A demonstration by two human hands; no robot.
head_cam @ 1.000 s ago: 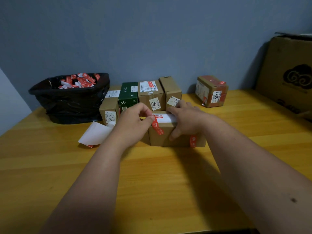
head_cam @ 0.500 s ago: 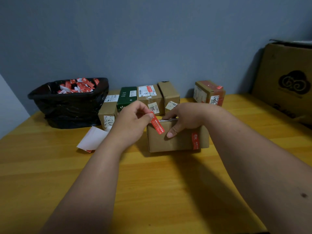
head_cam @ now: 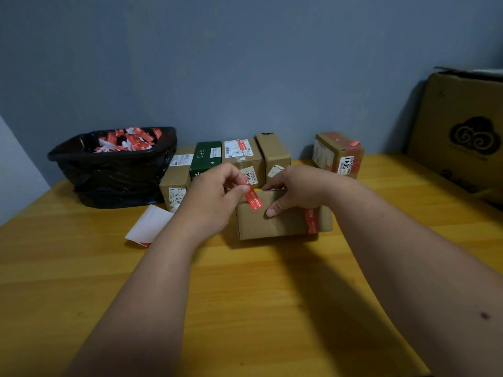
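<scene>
Head view: left hand (head_cam: 215, 197) pinches red sticker (head_cam: 253, 201), right hand (head_cam: 295, 187) grips box (head_cam: 283, 221).

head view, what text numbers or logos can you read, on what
"5041": white label on the taped brown box.
Cloud logo, no words: large carton.
Green box, red strip in the left hand, red tape on the cardboard box in the right hand, other labels: too blurred to read.
</scene>
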